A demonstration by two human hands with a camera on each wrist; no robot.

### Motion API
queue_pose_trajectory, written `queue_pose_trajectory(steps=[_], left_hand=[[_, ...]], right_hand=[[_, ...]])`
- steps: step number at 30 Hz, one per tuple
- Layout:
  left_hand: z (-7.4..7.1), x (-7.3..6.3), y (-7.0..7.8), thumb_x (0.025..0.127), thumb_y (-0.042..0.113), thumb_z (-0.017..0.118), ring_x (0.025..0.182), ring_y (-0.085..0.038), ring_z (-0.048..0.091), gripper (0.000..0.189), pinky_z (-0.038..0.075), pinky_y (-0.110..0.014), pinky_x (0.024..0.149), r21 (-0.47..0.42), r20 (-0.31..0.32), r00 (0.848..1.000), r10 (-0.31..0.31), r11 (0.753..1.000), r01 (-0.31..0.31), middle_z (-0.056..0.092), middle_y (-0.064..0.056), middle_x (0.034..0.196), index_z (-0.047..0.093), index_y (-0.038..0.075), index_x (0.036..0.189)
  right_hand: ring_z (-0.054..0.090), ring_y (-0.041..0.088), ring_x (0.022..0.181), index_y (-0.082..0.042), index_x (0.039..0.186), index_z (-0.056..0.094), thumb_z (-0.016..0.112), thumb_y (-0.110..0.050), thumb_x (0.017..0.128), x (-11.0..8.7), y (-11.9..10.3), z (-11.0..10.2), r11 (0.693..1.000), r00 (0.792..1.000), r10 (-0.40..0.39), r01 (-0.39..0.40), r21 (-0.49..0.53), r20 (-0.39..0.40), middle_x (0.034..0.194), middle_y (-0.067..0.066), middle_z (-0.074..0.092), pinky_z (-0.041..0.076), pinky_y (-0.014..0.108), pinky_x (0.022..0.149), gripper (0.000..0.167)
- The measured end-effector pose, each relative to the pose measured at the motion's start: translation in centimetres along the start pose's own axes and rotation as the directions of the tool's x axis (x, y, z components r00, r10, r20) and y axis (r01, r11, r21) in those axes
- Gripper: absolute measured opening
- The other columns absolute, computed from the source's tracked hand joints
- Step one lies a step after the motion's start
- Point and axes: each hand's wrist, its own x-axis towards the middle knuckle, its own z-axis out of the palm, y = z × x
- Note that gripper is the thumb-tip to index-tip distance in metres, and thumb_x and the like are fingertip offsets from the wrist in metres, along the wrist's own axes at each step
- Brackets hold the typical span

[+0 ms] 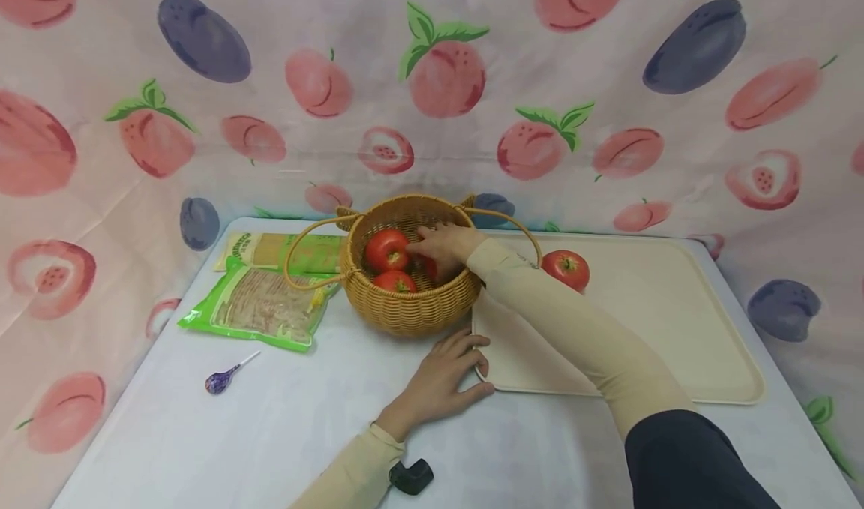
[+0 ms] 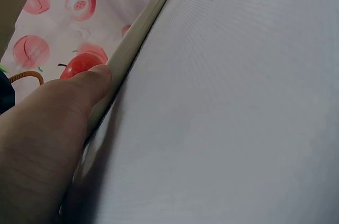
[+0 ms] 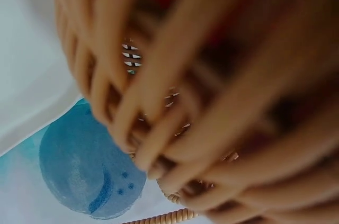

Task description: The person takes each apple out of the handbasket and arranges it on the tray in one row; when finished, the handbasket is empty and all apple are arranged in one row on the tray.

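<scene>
A round wicker basket (image 1: pixel 405 315) stands at the back middle of the table, with a red apple (image 1: pixel 388 250) and a second, lower apple (image 1: pixel 395 282) inside. My right hand (image 1: pixel 445 248) reaches over its rim and grips another red apple, mostly hidden under the fingers. The right wrist view is filled by blurred basket weave (image 3: pixel 159 102). My left hand (image 1: pixel 439 380) holds the near left corner of a cream tray (image 1: pixel 648 321), fingers curled at the corner. In the left wrist view the thumb (image 2: pixel 98 82) lies along the tray's rim. One apple (image 1: pixel 565 269) sits on the tray's far part.
Left of the basket lie a green-edged packet (image 1: pixel 266 306) and, behind it, a yellow-green packet (image 1: pixel 290 250). A wrapped lollipop (image 1: pixel 226 378) lies in front of them. Two looped handles (image 1: pixel 304 239) spread from the basket's sides. A fruit-print cloth (image 1: pixel 432 134) hangs behind the table.
</scene>
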Motion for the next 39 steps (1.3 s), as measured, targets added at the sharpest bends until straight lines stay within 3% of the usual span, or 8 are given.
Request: queue_pose_trajectory(steps=[6,9,14,20,22,30,35,39], left_hand=[[0.0,0.0,0.0,0.089,0.051,0.058,0.138,-0.027,0.035,0.024,0.033,-0.048,0.110,-0.010,0.005,1.000,-0.006,1.000,0.006,0.049,0.005,0.137,0.055,0.028,0.093],[-0.1,0.1,0.0,0.088,0.049,0.059,0.139,-0.026,0.035,0.023,0.032,-0.048,0.111,-0.020,0.011,1.000,-0.006,1.000,0.007,0.049,0.005,0.136,0.055,0.027,0.093],[-0.1,0.2,0.0,0.088,0.049,0.059,0.138,-0.027,0.036,0.023,0.032,-0.047,0.111,-0.016,0.011,1.000,-0.002,1.000,0.002,0.049,0.005,0.136,0.055,0.028,0.093],[-0.2,0.2,0.0,0.089,0.050,0.058,0.137,-0.027,0.036,0.023,0.032,-0.048,0.111,-0.014,0.002,1.000,0.002,1.000,-0.002,0.049,0.005,0.136,0.056,0.027,0.093],[-0.3,0.2,0.0,0.088,0.050,0.059,0.138,-0.027,0.036,0.024,0.032,-0.048,0.111,-0.022,0.006,1.000,-0.003,1.000,0.003,0.049,0.005,0.136,0.057,0.027,0.093],[-0.7,0.1,0.1,0.087,0.049,0.061,0.139,-0.027,0.034,0.024,0.031,-0.047,0.112,-0.055,0.025,0.999,-0.036,0.998,0.037,0.049,0.006,0.137,0.058,0.026,0.093],[-0.6,0.1,0.1,0.087,0.050,0.060,0.139,-0.026,0.034,0.024,0.031,-0.048,0.112,-0.054,0.031,0.999,-0.041,0.998,0.042,0.049,0.006,0.137,0.057,0.026,0.093],[-0.6,0.1,0.2,0.088,0.050,0.059,0.139,-0.026,0.034,0.024,0.031,-0.048,0.112,-0.040,0.031,0.999,-0.040,0.998,0.041,0.049,0.006,0.137,0.057,0.027,0.093]], right_hand=[[0.048,0.033,0.124,-0.034,0.149,0.021,0.064,-0.039,0.085,-0.4,0.0,-0.2,0.997,0.997,0.031,-0.036,0.063,0.070,0.154,0.018,0.016,0.041,0.046,0.103,0.078],[0.051,0.032,0.119,-0.034,0.146,0.031,0.060,-0.040,0.087,-0.5,-0.1,-0.2,0.996,0.995,0.024,-0.032,0.083,0.098,0.154,0.020,0.013,0.042,0.047,0.100,0.066],[0.052,0.028,0.115,-0.035,0.140,0.043,0.056,-0.043,0.089,-0.6,-0.4,-0.1,0.995,0.995,-0.023,0.013,0.103,0.097,0.145,0.014,0.026,0.042,0.047,0.099,0.053],[0.048,0.023,0.118,-0.033,0.134,0.049,0.055,-0.040,0.088,-0.8,-0.3,-0.4,0.987,0.996,-0.082,0.076,0.143,0.034,0.135,0.006,0.040,0.040,0.043,0.102,0.047],[0.049,0.022,0.111,-0.032,0.130,0.052,0.055,-0.038,0.087,-0.9,-0.2,-0.6,0.980,0.994,-0.108,0.105,0.172,0.007,0.129,0.005,0.043,0.042,0.041,0.098,0.043],[0.048,0.020,0.102,-0.033,0.127,0.053,0.056,-0.035,0.085,-1.9,0.0,-1.0,0.951,0.985,-0.139,0.161,0.265,-0.098,0.125,0.003,0.041,0.041,0.038,0.089,0.042],[0.049,0.022,0.104,-0.031,0.129,0.052,0.056,-0.033,0.085,-2.5,0.2,-0.8,0.920,0.974,-0.145,0.197,0.339,-0.171,0.130,0.003,0.039,0.042,0.039,0.090,0.045],[0.051,0.020,0.108,-0.030,0.128,0.054,0.058,-0.032,0.085,-3.1,0.5,-0.6,0.886,0.954,-0.148,0.246,0.394,-0.262,0.131,0.001,0.039,0.044,0.037,0.094,0.043]])
